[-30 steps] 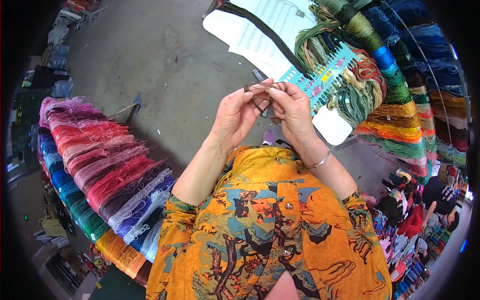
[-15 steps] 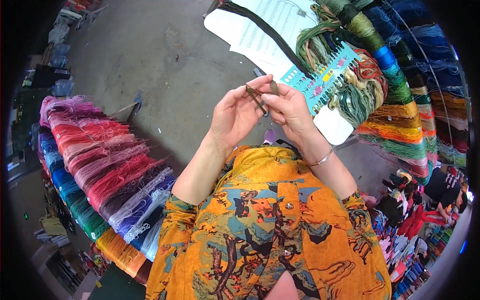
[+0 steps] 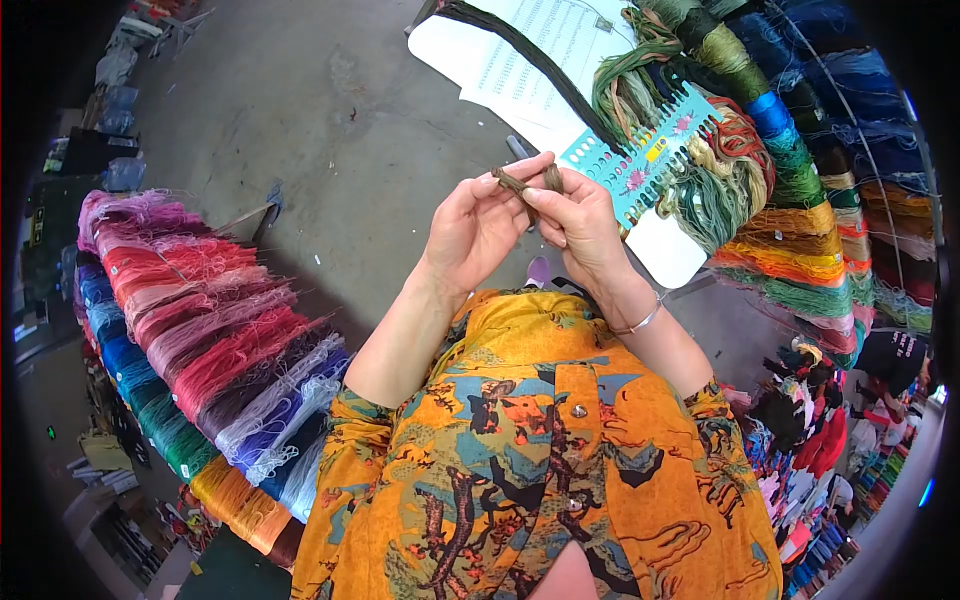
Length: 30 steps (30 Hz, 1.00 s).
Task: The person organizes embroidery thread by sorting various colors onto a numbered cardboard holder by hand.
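Between my two hands runs a small bundle of olive-brown embroidery thread (image 3: pixel 513 184). My left hand (image 3: pixel 472 232) has its palm turned up, with the thread caught at its thumb and fingertips. The thumb and index finger of my right hand (image 3: pixel 582 222) pinch the same bundle, and a short loop of it shows above that index finger. Just beyond my right hand lies a turquoise thread-holder card (image 3: pixel 636 181) with notched edges, and green, cream and red skeins (image 3: pixel 715 190) hang from its slots.
A white board (image 3: pixel 672 262) carries the card, printed sheets (image 3: pixel 530 75) and a long dark skein (image 3: pixel 540 62). Racks of coloured thread stand at the left (image 3: pixel 200 330) and right (image 3: pixel 800 240). Another person (image 3: pixel 890 360) is at the far right edge.
The thread between my hands has turned from a slanting, narrow loop into a thicker, shorter stretch across my fingers. My hands have barely shifted. The other person at right has moved.
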Tool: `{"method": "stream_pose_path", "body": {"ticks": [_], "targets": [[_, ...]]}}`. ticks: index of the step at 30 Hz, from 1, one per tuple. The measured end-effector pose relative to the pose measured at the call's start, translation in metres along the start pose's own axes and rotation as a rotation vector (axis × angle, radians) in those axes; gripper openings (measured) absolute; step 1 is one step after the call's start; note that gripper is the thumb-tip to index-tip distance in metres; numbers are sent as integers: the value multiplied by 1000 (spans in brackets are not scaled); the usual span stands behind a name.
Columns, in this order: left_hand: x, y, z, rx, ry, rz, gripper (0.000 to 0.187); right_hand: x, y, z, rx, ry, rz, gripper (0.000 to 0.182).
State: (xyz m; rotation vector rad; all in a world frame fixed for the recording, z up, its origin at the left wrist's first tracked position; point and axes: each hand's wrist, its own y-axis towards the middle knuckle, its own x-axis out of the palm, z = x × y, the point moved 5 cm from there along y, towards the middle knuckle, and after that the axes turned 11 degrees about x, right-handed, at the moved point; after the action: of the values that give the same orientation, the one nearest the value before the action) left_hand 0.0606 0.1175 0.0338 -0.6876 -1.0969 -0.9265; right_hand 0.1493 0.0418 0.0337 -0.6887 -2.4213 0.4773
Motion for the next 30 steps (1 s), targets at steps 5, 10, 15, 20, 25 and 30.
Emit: {"method": "stream_pose_path", "body": {"ticks": [5,10,15,20,25,30], "targets": [[0,0,1,41,53,65,55,-1,-1,1,-25,68,-21,5],[-7,0,0,90,167,103,49,2,-3,-2,-50,79,-3,3],[-9,0,2,119,118,135,40,-3,-2,-2,-62,188,-20,2],[-7,-1,3,95,255,184,35,2,-4,-6,-75,93,35,2],[-6,-3,6,143,367,207,39,-1,-3,-2,-107,-34,66,3],[-9,-1,9,177,406,217,41,-1,-3,-3,-68,19,74,4]]}}
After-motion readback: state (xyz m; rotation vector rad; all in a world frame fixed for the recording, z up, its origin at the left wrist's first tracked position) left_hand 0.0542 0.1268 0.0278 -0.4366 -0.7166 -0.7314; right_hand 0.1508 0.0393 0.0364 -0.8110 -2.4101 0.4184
